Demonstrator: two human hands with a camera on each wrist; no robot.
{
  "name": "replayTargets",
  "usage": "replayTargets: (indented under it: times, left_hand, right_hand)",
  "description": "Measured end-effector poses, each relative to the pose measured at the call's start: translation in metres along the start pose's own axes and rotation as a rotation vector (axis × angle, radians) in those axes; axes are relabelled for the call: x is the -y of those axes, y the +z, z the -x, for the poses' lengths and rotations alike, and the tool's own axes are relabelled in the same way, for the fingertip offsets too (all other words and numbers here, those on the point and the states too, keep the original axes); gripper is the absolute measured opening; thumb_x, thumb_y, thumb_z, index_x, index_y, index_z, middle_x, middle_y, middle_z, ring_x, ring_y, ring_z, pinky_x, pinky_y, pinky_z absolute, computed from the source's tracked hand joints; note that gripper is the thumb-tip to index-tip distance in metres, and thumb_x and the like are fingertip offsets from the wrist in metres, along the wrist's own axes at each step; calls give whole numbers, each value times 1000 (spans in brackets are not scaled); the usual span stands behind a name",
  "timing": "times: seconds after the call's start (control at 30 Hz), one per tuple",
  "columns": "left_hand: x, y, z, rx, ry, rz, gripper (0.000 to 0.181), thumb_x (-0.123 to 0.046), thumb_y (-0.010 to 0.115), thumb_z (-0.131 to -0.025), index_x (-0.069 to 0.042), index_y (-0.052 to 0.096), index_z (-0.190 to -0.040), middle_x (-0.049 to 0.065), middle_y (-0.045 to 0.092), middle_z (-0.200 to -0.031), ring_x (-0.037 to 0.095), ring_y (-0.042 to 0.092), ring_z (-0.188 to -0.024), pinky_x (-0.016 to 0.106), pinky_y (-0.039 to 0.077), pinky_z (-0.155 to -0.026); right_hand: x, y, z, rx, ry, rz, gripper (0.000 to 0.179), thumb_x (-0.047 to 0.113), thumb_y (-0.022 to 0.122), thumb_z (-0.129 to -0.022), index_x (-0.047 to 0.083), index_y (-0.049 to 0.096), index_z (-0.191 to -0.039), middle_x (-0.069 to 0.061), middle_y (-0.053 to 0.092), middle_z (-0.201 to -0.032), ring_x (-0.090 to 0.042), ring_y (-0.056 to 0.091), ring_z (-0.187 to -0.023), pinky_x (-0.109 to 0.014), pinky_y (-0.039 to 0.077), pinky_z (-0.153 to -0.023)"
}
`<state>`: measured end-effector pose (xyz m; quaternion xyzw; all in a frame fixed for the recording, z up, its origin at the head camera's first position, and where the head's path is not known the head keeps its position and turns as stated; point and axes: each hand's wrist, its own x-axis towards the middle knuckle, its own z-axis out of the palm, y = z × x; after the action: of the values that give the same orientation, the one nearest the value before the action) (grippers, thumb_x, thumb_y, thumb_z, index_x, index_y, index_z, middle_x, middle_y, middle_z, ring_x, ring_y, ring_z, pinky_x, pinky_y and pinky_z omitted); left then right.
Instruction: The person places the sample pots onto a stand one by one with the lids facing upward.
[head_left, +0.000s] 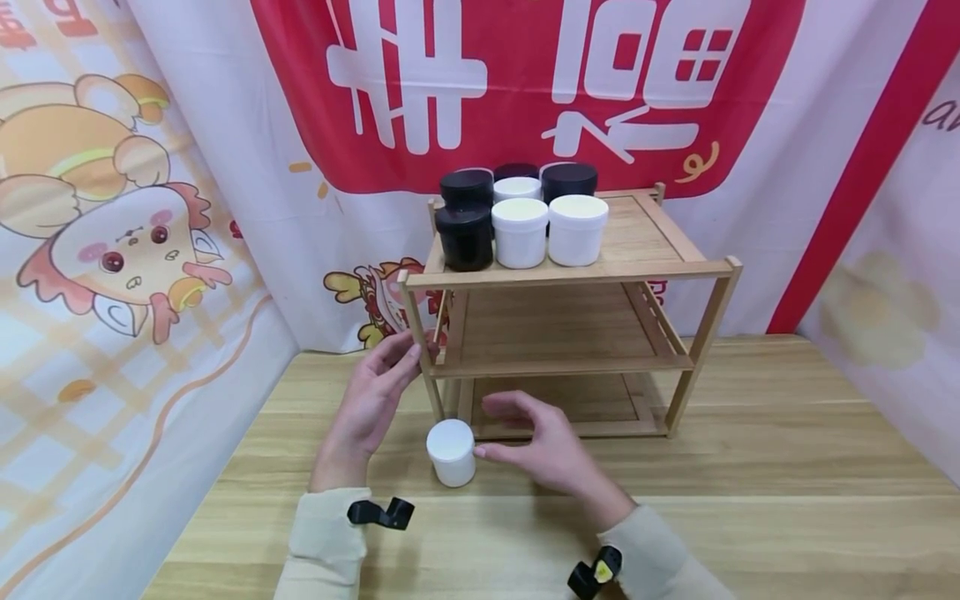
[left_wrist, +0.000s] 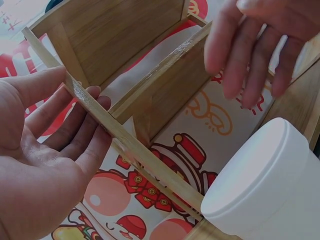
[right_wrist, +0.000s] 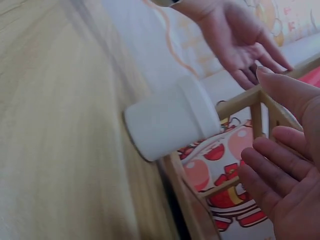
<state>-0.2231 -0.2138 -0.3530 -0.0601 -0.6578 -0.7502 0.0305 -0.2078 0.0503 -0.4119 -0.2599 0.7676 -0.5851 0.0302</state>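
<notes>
A white lidded jar (head_left: 452,454) stands upright on the table in front of a three-tier wooden shelf (head_left: 566,364). My left hand (head_left: 381,393) holds the shelf's front left post, thumb on one side and curled fingertips on the other, as the left wrist view shows. To the right of the jar is my right hand (head_left: 546,442), its thumb and fingers spread and the thumb tip right by the jar's lid in the head view. In the right wrist view, that hand's palm and loosely bent fingers (right_wrist: 267,172) hold nothing, apart from the jar (right_wrist: 165,120).
Several black jars (head_left: 465,237) and white jars (head_left: 577,230) crowd the left part of the shelf's top tier. A printed cloth (head_left: 517,92) hangs behind the shelf, with more cloth at both sides. The wooden table (head_left: 787,475) extends right of the shelf.
</notes>
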Motion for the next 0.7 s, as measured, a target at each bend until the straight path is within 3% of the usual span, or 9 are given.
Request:
replayTargets:
  times: [0.3, 0.7]
  left_hand:
    - [-1, 0, 0, -3, 1, 0, 48, -15, 60, -111, 3, 47, -154, 14, 51, -154, 18, 55, -134, 25, 50, -117]
    - [0, -1, -1, -6, -6, -10, 40, -17, 61, -110, -8, 57, -149, 13, 50, -156, 19, 54, -136, 26, 50, -118]
  right_hand:
    - [-7, 21, -6, 32, 36, 62, 84, 33, 99, -77, 13, 59, -149, -8, 68, -148, -36, 64, -136, -58, 50, -119]
    - [-21, 41, -10, 59, 76, 44, 94, 32, 101, -74, 5, 55, -151, -15, 65, -149, -37, 65, -136, -53, 53, -117]
